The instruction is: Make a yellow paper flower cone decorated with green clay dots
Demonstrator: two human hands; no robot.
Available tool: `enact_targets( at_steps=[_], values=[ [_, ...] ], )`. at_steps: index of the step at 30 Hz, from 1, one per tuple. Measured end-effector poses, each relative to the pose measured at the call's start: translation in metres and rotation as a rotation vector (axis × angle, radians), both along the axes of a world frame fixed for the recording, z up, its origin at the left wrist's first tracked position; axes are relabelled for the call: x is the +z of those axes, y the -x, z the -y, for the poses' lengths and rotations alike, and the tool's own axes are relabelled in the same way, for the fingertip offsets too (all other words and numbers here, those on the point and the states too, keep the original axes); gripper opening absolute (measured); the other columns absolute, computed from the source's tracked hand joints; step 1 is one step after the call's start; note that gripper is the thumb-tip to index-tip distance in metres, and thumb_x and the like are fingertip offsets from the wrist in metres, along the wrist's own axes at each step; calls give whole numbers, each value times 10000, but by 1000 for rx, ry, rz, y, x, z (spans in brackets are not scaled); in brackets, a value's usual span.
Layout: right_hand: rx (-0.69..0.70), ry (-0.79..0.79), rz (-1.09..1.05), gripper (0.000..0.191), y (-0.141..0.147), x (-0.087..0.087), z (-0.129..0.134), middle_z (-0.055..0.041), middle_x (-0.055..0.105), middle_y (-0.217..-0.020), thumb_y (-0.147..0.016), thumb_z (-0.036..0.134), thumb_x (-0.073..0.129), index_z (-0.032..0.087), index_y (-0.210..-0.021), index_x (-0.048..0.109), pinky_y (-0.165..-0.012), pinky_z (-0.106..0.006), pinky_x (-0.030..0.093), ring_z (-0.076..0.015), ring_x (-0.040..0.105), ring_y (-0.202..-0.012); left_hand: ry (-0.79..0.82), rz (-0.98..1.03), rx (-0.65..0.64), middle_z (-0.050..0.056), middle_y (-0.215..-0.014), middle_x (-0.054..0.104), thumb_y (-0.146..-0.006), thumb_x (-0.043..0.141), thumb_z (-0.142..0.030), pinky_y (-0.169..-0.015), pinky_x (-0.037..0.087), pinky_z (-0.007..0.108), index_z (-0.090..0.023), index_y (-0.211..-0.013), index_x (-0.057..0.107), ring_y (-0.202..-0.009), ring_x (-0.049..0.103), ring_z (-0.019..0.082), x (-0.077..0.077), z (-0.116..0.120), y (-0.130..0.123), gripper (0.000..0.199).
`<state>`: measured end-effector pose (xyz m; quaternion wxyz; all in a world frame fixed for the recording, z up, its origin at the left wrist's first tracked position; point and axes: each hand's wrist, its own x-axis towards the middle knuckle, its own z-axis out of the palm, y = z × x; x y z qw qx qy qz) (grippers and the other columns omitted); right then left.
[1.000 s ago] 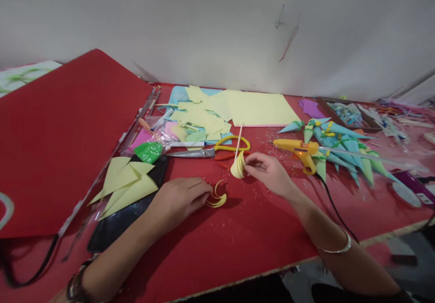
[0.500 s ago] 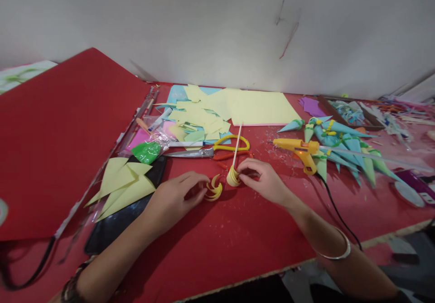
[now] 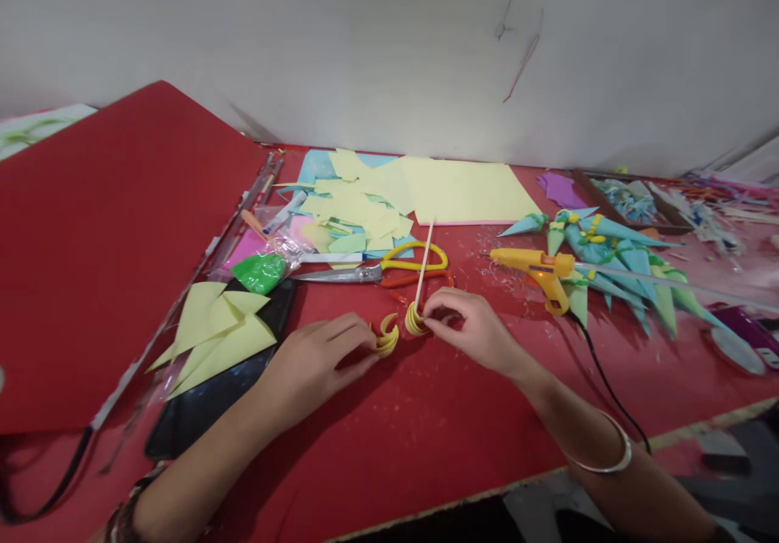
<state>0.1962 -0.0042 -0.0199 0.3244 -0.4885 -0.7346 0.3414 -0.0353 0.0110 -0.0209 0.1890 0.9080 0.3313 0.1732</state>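
Near the middle of the red table, my left hand [image 3: 322, 356] has thumb and fingers around the left side of a curled yellow paper piece [image 3: 388, 338]. My right hand [image 3: 471, 328] pinches the right edge of a yellow paper coil [image 3: 415, 321] just beside it. A thin pale stick [image 3: 425, 263] rises from that coil, leaning slightly right. Scissors [image 3: 371, 273] with yellow and red handles lie behind the coil, and the stick crosses in front of them.
An orange glue gun [image 3: 535, 267] lies to the right, its black cord running toward the front edge. Blue and green paper cones [image 3: 636, 271] are behind it. Yellow paper pieces [image 3: 213, 332] rest over a dark flat object [image 3: 213, 413] at left. Paper scraps [image 3: 359, 210] lie at the back.
My left hand's fingers have closed in around the curled yellow piece. The coil at my right hand has turned or tilted slightly, with the stick still in it.
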Motion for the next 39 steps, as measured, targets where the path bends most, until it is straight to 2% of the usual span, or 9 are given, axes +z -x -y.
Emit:
enact_targets(
  at_steps=[8, 18, 22, 28, 34, 39],
  values=[
    [25, -11, 123, 81, 0, 1, 1, 22, 475, -661, -812, 190, 500, 171, -756, 556, -491, -182, 336, -69, 413, -525, 14, -48, 18, 16, -862, 594, -860, 397, -245, -657, 444, 230, -205, -864, 569, -729, 571, 129, -1, -1, 1, 177],
    [42, -15, 154, 85, -1, 1, 1, 29, 465, -653, -814, 180, 503, 171, -764, 571, -492, -182, 321, -67, 403, -523, 4, -61, 57, 17, -846, 589, -864, 375, -250, -647, 443, 225, -199, -848, 577, -729, 568, 130, -1, -3, -2, 208],
    [42, -14, 127, 75, -2, 0, 0, 17, 502, -687, -810, 172, 511, 172, -776, 577, -506, -182, 351, -71, 438, -541, 15, -48, 90, 12, -845, 583, -854, 381, -237, -647, 440, 217, -205, -851, 571, -731, 565, 125, -1, -4, -1, 193],
    [112, -24, 58, 146, -1, 2, 1, -15, 549, -840, -791, 82, 490, 180, -814, 596, -600, -194, 411, -94, 527, -710, 27, -32, 100, 10, -846, 591, -846, 399, -229, -653, 435, 222, -210, -853, 565, -730, 565, 127, -3, -6, 1, 168],
    [192, -25, 78, 171, -1, 4, 2, -21, 538, -853, -804, 86, 476, 176, -823, 620, -644, -207, 421, -91, 530, -730, 19, -65, 136, 5, -838, 603, -844, 407, -235, -620, 419, 216, -215, -841, 559, -711, 563, 125, -5, -7, 2, 153],
    [188, -16, 95, 145, 0, 1, 3, -21, 574, -820, -801, 111, 491, 168, -829, 622, -642, -217, 422, -99, 542, -716, 25, -68, 142, 2, -835, 606, -845, 400, -246, -613, 414, 214, -208, -843, 561, -713, 564, 123, -4, -7, 3, 166]
  ],
)
